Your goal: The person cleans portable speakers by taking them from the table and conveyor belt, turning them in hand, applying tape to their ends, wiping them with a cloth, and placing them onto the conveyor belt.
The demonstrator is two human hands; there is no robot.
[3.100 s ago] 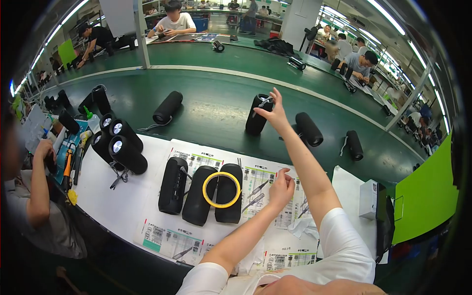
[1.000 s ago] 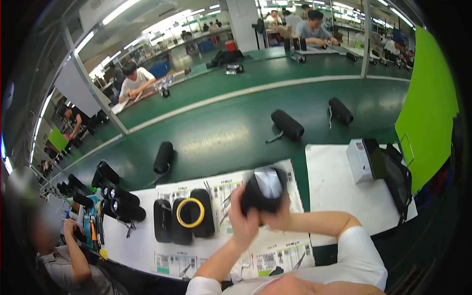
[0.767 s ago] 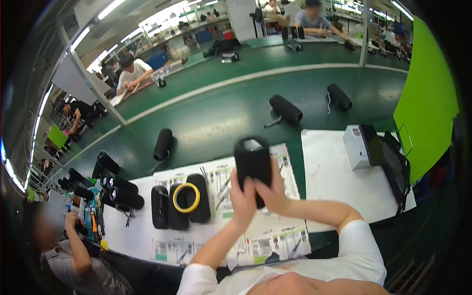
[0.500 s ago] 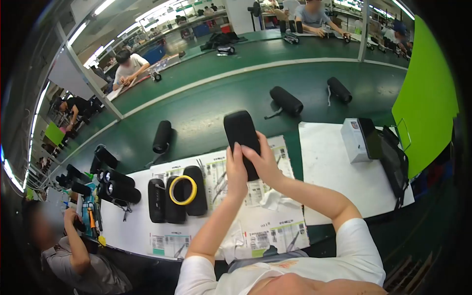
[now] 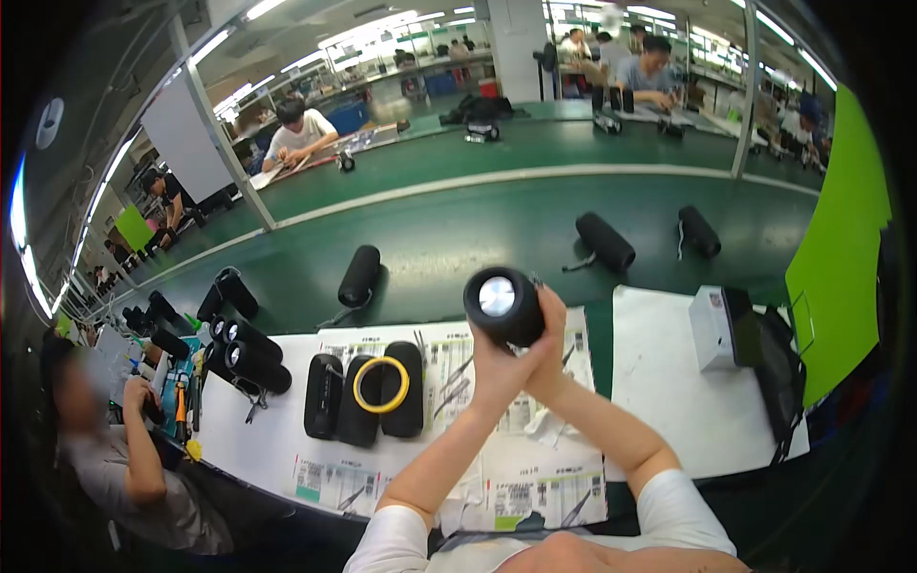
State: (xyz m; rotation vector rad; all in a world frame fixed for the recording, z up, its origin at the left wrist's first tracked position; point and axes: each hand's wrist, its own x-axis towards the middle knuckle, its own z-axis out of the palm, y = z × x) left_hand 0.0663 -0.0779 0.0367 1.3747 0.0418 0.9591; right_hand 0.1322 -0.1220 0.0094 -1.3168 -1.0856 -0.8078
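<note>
A black cylindrical speaker (image 5: 516, 329) is held up over the papers, its round end with a shiny silver disc tilted toward me. Wrapped round its lower left side is my left hand (image 5: 497, 368). My right hand (image 5: 549, 349) grips the same speaker from the right, close against the left. Left of the hands, three black speakers (image 5: 325, 396) lie side by side, and a yellow tape roll (image 5: 382, 385) rests on top of two of them. Printed sheets (image 5: 458, 477) cover the table under my arms, with a crumpled white tissue (image 5: 544, 427) on them.
Several black speakers (image 5: 258, 368) stand at the left near a co-worker (image 5: 143, 468). Across the green surface (image 5: 458, 229) lie more speakers (image 5: 605, 242). On the right are a white box (image 5: 712, 329), a black bag (image 5: 778, 382) and a bright green panel (image 5: 841, 248).
The speaker has been tipped so its silver-disc end faces me instead of its long side. Both hands have shifted round its lower part. The whole view has moved down and right.
</note>
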